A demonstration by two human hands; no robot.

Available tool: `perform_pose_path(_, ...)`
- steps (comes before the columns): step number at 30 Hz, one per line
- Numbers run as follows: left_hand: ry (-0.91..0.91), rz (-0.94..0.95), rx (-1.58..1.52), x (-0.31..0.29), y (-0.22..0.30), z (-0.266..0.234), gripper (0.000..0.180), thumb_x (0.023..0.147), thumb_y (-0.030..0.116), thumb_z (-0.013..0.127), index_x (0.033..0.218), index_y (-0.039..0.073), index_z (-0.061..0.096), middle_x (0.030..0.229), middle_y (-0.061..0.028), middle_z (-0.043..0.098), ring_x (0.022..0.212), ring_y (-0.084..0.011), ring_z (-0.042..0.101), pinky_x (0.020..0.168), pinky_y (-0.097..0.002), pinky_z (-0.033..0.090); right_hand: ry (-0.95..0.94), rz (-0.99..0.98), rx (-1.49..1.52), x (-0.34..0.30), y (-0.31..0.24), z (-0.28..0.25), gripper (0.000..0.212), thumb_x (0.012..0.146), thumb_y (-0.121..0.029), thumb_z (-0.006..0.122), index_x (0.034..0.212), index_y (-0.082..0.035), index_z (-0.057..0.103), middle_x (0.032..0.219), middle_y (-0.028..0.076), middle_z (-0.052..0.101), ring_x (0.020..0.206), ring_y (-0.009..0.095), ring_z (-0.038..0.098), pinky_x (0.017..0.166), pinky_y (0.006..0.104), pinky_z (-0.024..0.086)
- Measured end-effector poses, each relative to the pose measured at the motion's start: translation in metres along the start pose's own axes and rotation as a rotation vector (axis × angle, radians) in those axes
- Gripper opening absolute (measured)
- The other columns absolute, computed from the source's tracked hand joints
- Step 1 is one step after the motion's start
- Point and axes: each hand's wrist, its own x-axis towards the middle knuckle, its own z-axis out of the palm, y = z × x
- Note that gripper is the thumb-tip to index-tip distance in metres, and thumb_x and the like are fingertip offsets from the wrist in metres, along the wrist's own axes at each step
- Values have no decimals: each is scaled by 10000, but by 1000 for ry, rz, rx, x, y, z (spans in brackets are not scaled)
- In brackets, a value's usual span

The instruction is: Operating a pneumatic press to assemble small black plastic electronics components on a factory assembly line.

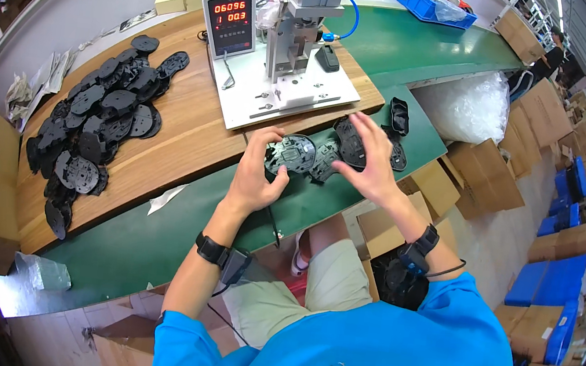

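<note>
My left hand (255, 176) has its thumb and fingers curled round the near side of a rounded black plastic base (292, 152), whose moulded inner side faces up. To its right, my right hand (375, 166) grips a dark oval plastic shell (349, 141) between thumb and fingers, partly covering it. Between the two lies a smaller black plastic piece (324, 160) on the green tabletop. Beyond my right fingers are another dark rounded part (397, 154) and a black frame-like piece (399, 116).
A bench press (298, 43) on a white base plate (243, 112) stands ahead, beside a counter box with red digits (229, 17). Black plastic parts (106, 110) are heaped on the wooden board (165, 144) at left. Cardboard boxes (483, 175) stand at right.
</note>
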Motion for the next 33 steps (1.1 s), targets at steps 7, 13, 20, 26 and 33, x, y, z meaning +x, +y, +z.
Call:
perform_pose_path(7,-111,-28,-62,-2,-1,-1,594,815,-6,659,1382,1,483,1331,-235,607,1250,-405,625,1125,-454,485,-311,-271,347,31,-54,8,1018,787,-94,894,1672,-117,391,1591,191,503,1467,410,482,1233,500,427)
perform_pose_path(13,23,-50,-209,-4,0,4,711,864,53,708,1507,39,405,1567,-218,434,1401,-353,531,1147,-474,486,-196,-307,205,39,-65,4,1019,774,-126,911,1658,-99,405,1545,194,550,1376,415,538,1186,497,460)
perform_pose_path(20,20,19,-95,-2,-5,2,755,861,78,729,1539,50,397,1617,-216,391,1369,-330,523,1005,-438,561,256,176,248,109,29,-16,877,789,-272,940,1509,33,543,1267,224,727,1148,307,716,999,411,577)
perform_pose_path(26,-29,2,-39,-2,-11,0,702,850,27,723,1497,32,448,1561,-217,475,1338,-334,549,981,-403,566,222,337,-57,199,74,28,981,807,-444,909,1553,17,468,1306,278,704,1223,431,690,1080,487,537)
perform_pose_path(33,-41,-6,13,2,0,-3,656,827,62,744,1437,25,507,1520,-222,519,1272,-373,593,958,-413,561,201,351,-192,215,77,68,975,839,-488,877,1593,-49,443,1327,255,663,1253,459,620,1061,567,485)
